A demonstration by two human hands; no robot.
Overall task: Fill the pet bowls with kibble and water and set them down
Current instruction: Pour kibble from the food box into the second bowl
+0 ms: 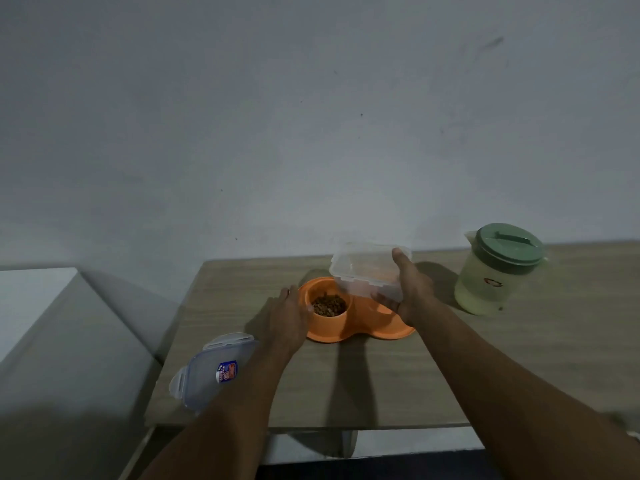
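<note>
**Kibble in, container tipped over the orange bowl**

Kibble (pixel 329 304) is seen heaped in the left cup of the orange double bowl (pixel 360 332), which sits on the table (pixel 363 382) roughly in the middle, well short of the wall. Above the bowl's right side, the clear container (pixel 369 268) is held tilted by the right hand (pixel 412 292), thumb clamped over the far rim and fingers curled beneath; it looks empty or nearly so, though that cannot be told for certain through the plastic. The bowl's left edge is steadied by the left hand (pixel 287 317), fingers together and laid flat against the rim rather than gripping it.

The pour appears to be finishing, so a clean exit is what counts now. The container is best levelled before being carried away, so that stray pieces are not scattered across the table. Light sideways pressure on the bowl should be kept, since a plastic dish like this is likely to slide on smooth wood.

The container's lid (pixel 211 370) lies near the table's left front corner, partly hidden by the left forearm and overhanging the edge slightly; it could be knocked off as the arm is drawn back. The green-lidded pitcher (pixel 498 268) stands well apart on the right, closed, and the bowl's right cup, hidden behind the container, is presumably meant for water.
</note>
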